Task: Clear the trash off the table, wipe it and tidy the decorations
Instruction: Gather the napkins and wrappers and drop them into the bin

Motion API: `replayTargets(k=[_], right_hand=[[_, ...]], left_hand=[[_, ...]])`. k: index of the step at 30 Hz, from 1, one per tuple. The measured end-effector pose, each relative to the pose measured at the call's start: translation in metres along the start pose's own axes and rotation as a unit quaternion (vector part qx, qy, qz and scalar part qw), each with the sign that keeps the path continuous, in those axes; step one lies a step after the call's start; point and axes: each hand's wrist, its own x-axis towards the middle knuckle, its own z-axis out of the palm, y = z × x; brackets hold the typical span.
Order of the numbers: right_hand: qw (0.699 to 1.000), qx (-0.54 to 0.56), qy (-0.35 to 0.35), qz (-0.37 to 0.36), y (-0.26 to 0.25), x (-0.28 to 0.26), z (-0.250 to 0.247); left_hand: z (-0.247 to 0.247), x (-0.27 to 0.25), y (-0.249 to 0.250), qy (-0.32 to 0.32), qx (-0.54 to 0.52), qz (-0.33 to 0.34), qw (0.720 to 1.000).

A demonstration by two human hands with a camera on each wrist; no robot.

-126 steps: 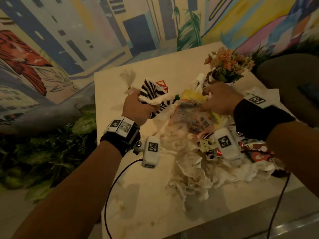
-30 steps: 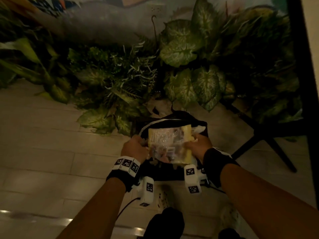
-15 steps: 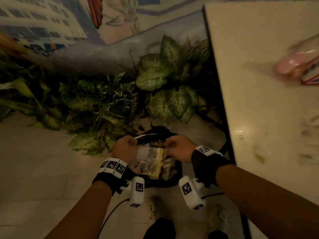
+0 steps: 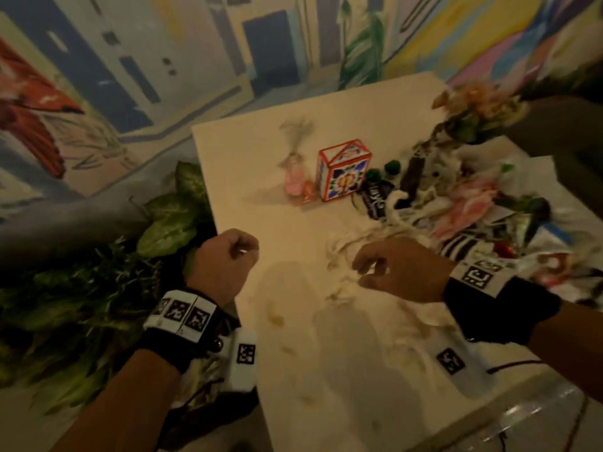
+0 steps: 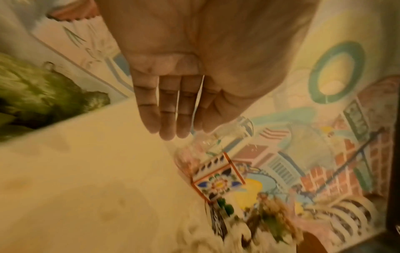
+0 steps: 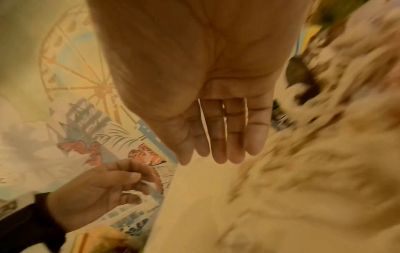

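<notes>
Trash is heaped on the right half of the pale table [image 4: 326,370]: crumpled white napkins [image 4: 375,236], a dark wrapper [image 4: 375,197], pink wrapping [image 4: 470,203] and a striped wrapper [image 4: 460,249]. The decorations are a red-edged patterned box [image 4: 344,169], a small pink vase with a dried sprig [image 4: 295,181] and a flower pot [image 4: 476,106]. My left hand [image 4: 239,252] hovers at the table's left edge, loosely curled and holding nothing. My right hand [image 4: 368,272] hangs over the near napkins with relaxed fingers [image 6: 220,145], also holding nothing.
Brown stains [image 4: 277,321] mark the near part of the table. Leafy green plants [image 4: 98,288] fill the floor to the left. A dark bag [image 4: 212,415] lies on the floor below my left wrist. A dark chair [image 4: 571,141] stands at the far right.
Both hands held a clear wrapper at the black bag on the floor. They have let go and risen to the table, and the view has swung back to the trash.
</notes>
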Motion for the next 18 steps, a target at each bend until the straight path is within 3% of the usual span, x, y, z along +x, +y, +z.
replayTargets(k=[5,9,14,18], right_hand=[[0.996,-0.056,-0.007,0.068,0.094,-0.032,-0.048],[0.990,-0.125,-0.007,0.065,0.138,-0.050,-0.053],[0.990,-0.137,0.015,0.021,0.158,-0.077,-0.025],[0.991,-0.123,-0.054,0.026,0.151,-0.096,0.010]], left_hand=[[0.076,0.008,0.060,-0.082,0.114,0.027,0.990],[0.130,0.022,0.089,-0.151,0.165,-0.016,0.975],[0.179,0.046,0.101,-0.217,0.230,-0.067,0.946],[0.213,0.044,0.111,-0.229,0.317,-0.082,0.917]])
